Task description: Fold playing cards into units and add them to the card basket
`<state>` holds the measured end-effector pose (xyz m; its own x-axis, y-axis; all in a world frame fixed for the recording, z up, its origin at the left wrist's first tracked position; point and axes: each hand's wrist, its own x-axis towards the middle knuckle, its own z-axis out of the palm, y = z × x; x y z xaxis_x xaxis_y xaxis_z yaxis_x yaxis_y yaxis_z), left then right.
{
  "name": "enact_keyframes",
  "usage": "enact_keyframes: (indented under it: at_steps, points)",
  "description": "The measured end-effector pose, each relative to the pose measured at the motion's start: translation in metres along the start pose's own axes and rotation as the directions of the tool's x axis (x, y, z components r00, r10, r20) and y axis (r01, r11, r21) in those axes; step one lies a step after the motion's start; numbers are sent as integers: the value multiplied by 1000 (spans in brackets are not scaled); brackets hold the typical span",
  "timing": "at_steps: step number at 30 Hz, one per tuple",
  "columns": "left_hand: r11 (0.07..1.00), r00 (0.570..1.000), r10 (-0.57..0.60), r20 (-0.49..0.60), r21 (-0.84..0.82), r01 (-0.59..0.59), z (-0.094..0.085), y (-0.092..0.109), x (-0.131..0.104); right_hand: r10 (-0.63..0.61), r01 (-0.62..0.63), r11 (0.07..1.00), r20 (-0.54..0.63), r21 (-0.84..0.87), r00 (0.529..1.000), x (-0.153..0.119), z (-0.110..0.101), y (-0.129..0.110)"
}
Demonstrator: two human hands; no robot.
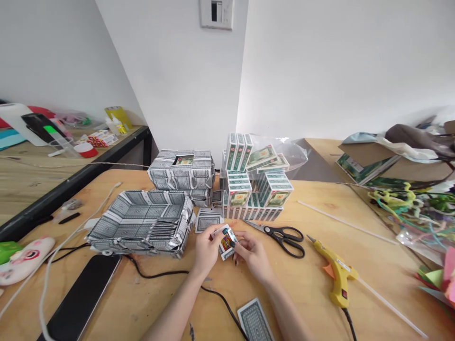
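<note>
Between my two hands a playing card (pixel 226 244) is held, its picture side towards me. My left hand (pixel 209 248) pinches its left edge with thumb and fingers. On the right edge, my right hand (pixel 251 253) grips the same card, thumb in front. Just behind my left hand lies a small pile of face-down cards (pixel 209 222). To the left stands a tray made of folded cards (pixel 142 215), with a stack of folded cards inside its right end. A single face-down card (pixel 255 319) lies near the front edge, left of my right forearm.
Black-handled scissors (pixel 284 239) and a yellow glue gun (pixel 336 272) lie to the right. Card boxes (pixel 240 194) are stacked at the back, beside a block built of folded cards (pixel 181 173). A phone (pixel 85 298) and a black cable (pixel 159 273) lie left.
</note>
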<state>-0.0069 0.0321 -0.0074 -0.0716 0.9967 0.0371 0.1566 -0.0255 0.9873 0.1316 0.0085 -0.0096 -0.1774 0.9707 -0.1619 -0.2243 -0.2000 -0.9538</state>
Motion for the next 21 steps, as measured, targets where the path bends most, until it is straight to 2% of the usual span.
enact_keyframes:
  at_steps: [4, 7, 10, 13, 21]
  points:
    - [989, 998, -57, -13, -135, 55, 5, 2, -2, 25, -25, 991, -3, 130, 1000, 1, 0, 3]
    - [978, 996, -86, 21, -191, 89, 10, 3, -7, 28, -24, 971, -13, 239, 1000, 2, 1, 8]
    - [997, 999, -12, 35, -74, 14, 12, 3, -12, 37, -37, 957, 6, 286, 999, 2, 2, 10]
    - [997, 998, 59, -12, 54, -59, 12, 2, -15, 21, -27, 955, 21, 294, 1000, 1, 4, 8]
    - [992, 993, 51, -105, 118, -39, 13, 1, -15, -13, 13, 977, -4, 212, 1000, -3, 13, 2]
